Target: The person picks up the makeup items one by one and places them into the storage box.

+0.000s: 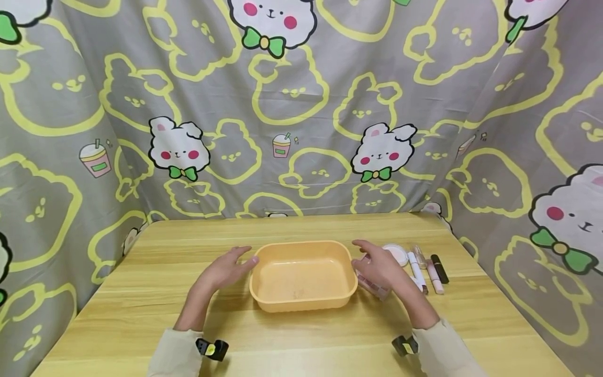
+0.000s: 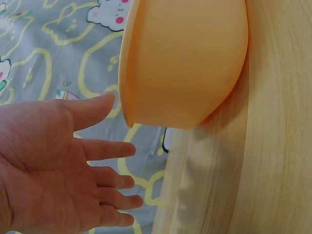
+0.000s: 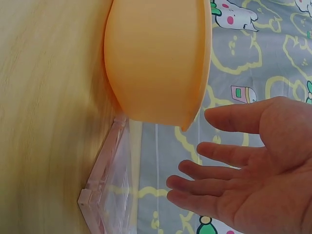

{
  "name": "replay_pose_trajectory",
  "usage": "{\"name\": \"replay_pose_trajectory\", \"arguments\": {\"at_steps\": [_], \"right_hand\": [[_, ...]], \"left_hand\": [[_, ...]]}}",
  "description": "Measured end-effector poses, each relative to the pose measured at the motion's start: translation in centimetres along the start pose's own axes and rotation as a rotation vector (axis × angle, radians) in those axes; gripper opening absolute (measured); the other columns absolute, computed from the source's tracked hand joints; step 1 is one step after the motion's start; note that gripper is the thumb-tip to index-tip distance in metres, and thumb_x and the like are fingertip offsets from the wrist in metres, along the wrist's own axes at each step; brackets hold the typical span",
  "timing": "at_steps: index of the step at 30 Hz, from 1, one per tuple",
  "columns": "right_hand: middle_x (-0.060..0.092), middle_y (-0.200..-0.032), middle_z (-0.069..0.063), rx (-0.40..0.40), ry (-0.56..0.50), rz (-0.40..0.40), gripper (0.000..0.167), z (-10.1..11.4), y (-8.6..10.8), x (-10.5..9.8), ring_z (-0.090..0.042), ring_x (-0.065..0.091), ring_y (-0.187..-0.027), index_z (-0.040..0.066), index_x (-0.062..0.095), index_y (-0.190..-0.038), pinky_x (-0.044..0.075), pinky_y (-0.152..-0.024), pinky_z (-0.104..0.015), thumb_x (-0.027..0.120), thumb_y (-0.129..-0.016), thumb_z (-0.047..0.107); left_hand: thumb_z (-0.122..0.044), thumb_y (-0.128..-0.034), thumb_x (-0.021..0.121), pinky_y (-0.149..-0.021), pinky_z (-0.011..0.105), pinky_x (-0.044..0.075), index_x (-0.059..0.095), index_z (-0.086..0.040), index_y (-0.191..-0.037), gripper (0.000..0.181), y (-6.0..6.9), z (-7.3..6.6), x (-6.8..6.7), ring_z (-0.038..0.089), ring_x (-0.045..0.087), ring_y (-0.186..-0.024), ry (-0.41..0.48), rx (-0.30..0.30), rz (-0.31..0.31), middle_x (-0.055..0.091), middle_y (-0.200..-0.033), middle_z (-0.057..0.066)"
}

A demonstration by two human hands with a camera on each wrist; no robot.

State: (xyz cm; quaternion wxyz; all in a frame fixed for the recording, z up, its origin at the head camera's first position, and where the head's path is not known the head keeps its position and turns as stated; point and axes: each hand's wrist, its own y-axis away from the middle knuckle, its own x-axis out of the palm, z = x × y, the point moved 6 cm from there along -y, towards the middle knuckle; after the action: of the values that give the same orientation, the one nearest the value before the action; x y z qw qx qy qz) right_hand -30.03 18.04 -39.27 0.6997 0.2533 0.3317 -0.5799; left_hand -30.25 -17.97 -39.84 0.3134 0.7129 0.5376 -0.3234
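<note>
A yellow-orange plastic basin (image 1: pixel 303 305) stands on the wooden table in the head view, with nothing inside it. My left hand (image 1: pixel 228 269) hovers beside its left end. In the left wrist view its thumb and fingers are extended, apart from the basin wall (image 2: pixel 185 63). At the opposite end is my right hand (image 1: pixel 380 268), fingers also straight and holding nothing. The right wrist view shows a gap between those fingertips and the basin. Below the right hand lies a clear-lidded pink palette (image 3: pixel 105 170), partly covered by that hand in the head view.
To the right of the basin lie a round white compact (image 1: pixel 397 253), a white tube (image 1: pixel 415 266), a pink-and-clear tube (image 1: pixel 434 277) and a black tube (image 1: pixel 439 269). A patterned grey curtain (image 1: pixel 301 173) encloses the table's (image 1: pixel 301 340) back and sides.
</note>
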Motion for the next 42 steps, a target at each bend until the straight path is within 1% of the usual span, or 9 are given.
{"name": "replay_pose_trajectory", "arguments": {"at_steps": [4,7,11,16,23,30,34,38,42], "right_hand": [[0.057,-0.139,-0.028,-0.016,0.04,-0.008,0.056,0.2,-0.1,0.1,-0.028,0.066,-0.101,0.007,0.048,-0.15,0.053,-0.073,-0.036,0.062,-0.098,0.023],[0.059,-0.137,-0.028,-0.028,0.054,0.004,0.057,0.3,-0.2,0.3,-0.032,0.066,-0.106,0.005,0.048,-0.149,0.054,-0.08,-0.04,0.062,-0.097,0.023],[0.061,-0.135,-0.027,-0.034,0.061,0.013,0.056,0.4,-0.1,0.4,-0.033,0.066,-0.108,0.004,0.05,-0.148,0.055,-0.082,-0.044,0.063,-0.096,0.022],[0.065,-0.129,-0.024,-0.027,0.053,0.015,0.054,0.3,-0.1,0.4,-0.032,0.066,-0.108,0.005,0.054,-0.145,0.057,-0.086,-0.046,0.064,-0.095,0.022],[0.065,-0.13,-0.024,-0.036,0.04,0.022,0.051,0.2,0.0,0.5,-0.041,0.063,-0.118,0.004,0.055,-0.144,0.054,-0.096,-0.055,0.063,-0.095,0.02],[0.066,-0.129,-0.025,-0.031,0.03,0.017,0.049,0.2,0.1,0.7,-0.04,0.065,-0.116,0.004,0.057,-0.142,0.054,-0.096,-0.054,0.064,-0.096,0.017],[0.068,-0.126,-0.023,-0.022,0.001,0.014,0.047,0.3,0.1,0.7,-0.038,0.066,-0.115,0.003,0.058,-0.141,0.056,-0.094,-0.051,0.064,-0.096,0.014],[0.071,-0.121,-0.021,-0.003,-0.025,0.016,0.047,0.3,0.1,0.8,-0.035,0.068,-0.112,0.002,0.057,-0.141,0.058,-0.09,-0.046,0.065,-0.096,0.013],[0.072,-0.118,-0.019,0.009,-0.031,0.012,0.047,0.2,0.1,0.8,-0.032,0.069,-0.109,0.003,0.058,-0.141,0.059,-0.087,-0.044,0.066,-0.096,0.012]], "left_hand": [[-0.044,-0.106,0.048,-0.113,0.065,0.035,0.043,0.0,-0.151,0.063,0.1,-0.3,0.1,0.051,0.041,-0.139,0.011,0.023,-0.005,0.041,-0.154,0.03],[-0.041,-0.1062,0.049,-0.113,0.064,0.036,0.044,0.0,-0.15,0.061,0.1,-0.4,0.2,0.05,0.045,-0.137,0.013,0.032,-0.007,0.044,-0.152,0.029],[-0.039,-0.1067,0.048,-0.113,0.063,0.037,0.045,0.001,-0.15,0.059,0.1,-0.5,0.3,0.049,0.046,-0.137,-0.003,0.039,-0.005,0.046,-0.152,0.028],[-0.035,-0.1075,0.048,-0.113,0.063,0.036,0.045,0.001,-0.15,0.056,0.0,-0.6,0.4,0.049,0.044,-0.138,-0.019,0.049,-0.004,0.047,-0.151,0.028],[-0.033,-0.1077,0.047,-0.113,0.064,0.036,0.048,0.0,-0.149,0.053,-0.1,-0.4,0.5,0.049,0.043,-0.139,-0.019,0.04,0.003,0.049,-0.15,0.027],[-0.031,-0.1076,0.049,-0.11,0.062,0.041,0.05,0.002,-0.146,0.051,-0.1,-0.5,0.7,0.048,0.047,-0.136,-0.014,0.034,0.004,0.052,-0.147,0.026],[-0.024,-0.1068,0.05,-0.106,0.058,0.046,0.053,0.003,-0.143,0.045,-0.5,-0.7,1.0,0.043,0.055,-0.13,0.055,0.044,-0.003,0.059,-0.14,0.024],[-0.016,-0.1053,0.05,-0.099,0.049,0.053,0.056,0.003,-0.139,0.039,-1.0,-0.4,1.5,0.034,0.061,-0.122,0.187,0.044,0.006,0.063,-0.133,0.021],[-0.012,-0.106,0.046,-0.089,0.04,0.055,0.054,0.006,-0.139,0.038,-1.5,0.2,2.2,0.027,0.062,-0.109,0.345,0.003,0.051,0.064,-0.124,0.02]]}}
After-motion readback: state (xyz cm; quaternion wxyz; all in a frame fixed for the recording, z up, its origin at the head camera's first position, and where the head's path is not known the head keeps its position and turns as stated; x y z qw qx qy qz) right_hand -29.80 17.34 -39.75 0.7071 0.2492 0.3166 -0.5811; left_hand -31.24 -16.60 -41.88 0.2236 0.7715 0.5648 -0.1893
